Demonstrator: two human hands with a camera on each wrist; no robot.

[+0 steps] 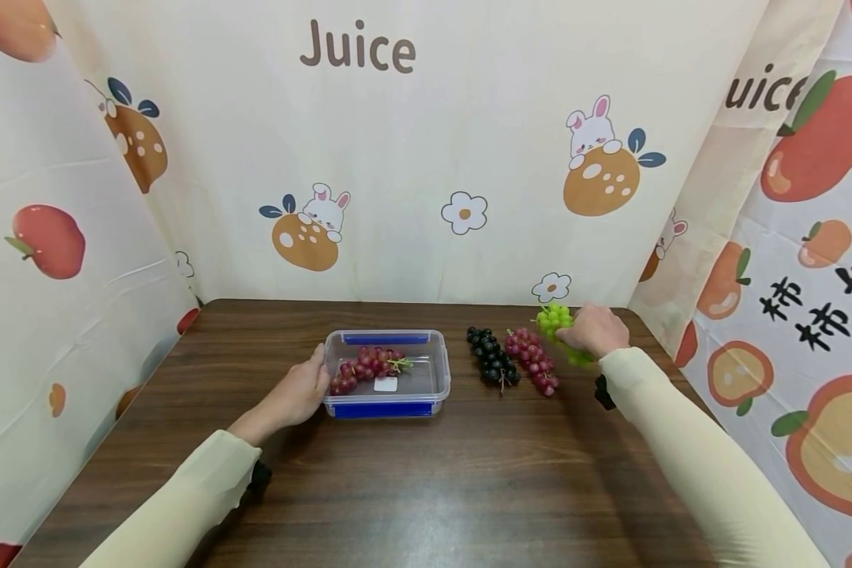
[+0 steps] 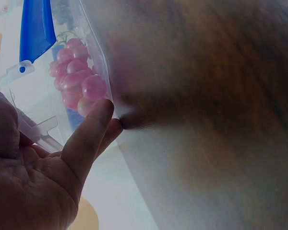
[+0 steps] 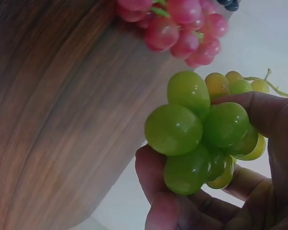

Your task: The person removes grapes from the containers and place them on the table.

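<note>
A clear plastic container [image 1: 436, 384] with blue clips stands on the table, with a bunch of red grapes [image 1: 369, 364] inside; those grapes also show through its wall in the left wrist view. My left hand [image 1: 300, 388] rests against the container's left end, its fingers [image 2: 86, 136] extended along the side. Over at the right, my right hand [image 1: 596, 331] grips a bunch of green grapes [image 3: 182, 129] between thumb and fingers. Just left of it lies a second red bunch [image 1: 532, 359], and beside that a bunch of black grapes [image 1: 493, 356].
The dark wooden table [image 1: 426, 489] ends at a pale printed curtain [image 1: 412, 158] behind. More printed cloth [image 1: 809, 331] hangs along the right side, and another sheet [image 1: 64, 331] along the left.
</note>
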